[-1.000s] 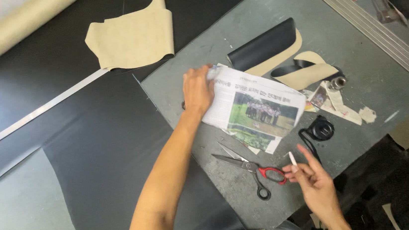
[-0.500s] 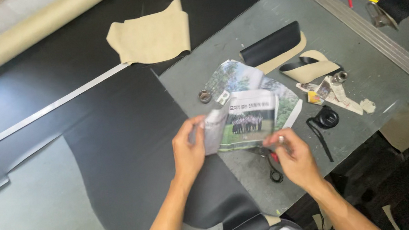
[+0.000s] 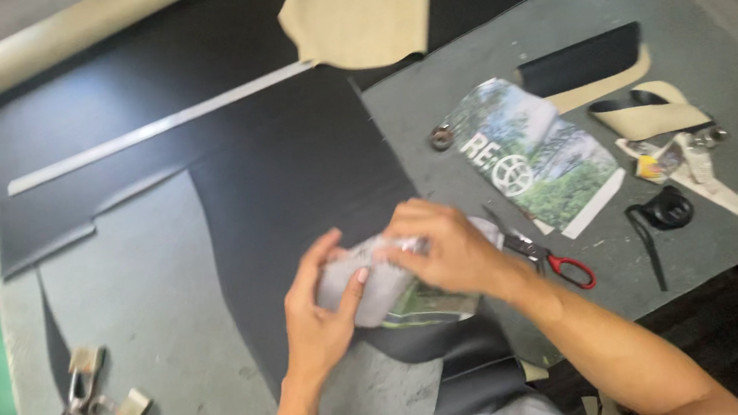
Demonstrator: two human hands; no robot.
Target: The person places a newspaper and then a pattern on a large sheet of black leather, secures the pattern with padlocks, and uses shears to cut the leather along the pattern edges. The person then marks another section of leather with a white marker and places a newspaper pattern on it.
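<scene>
Both hands now meet at the near edge of the grey surface (image 3: 688,50): left hand (image 3: 321,316) and right hand (image 3: 445,250) grasp a folded printed paper sheet (image 3: 377,288), apparently lifted off the red-handled scissors (image 3: 545,254), which now lie uncovered just right.

Even, soft overhead light, shadows faint; motion blur smears both hands (image 3: 394,277) and the metal clips (image 3: 90,406), and the bench (image 3: 169,281) edges look hazy.

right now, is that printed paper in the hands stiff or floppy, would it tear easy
Probably floppy: the paper bends and crumples between the left hand and right hand. Likely light and thin, like the flat printed sheet nearby. It may tear easily if pulled hard.
</scene>
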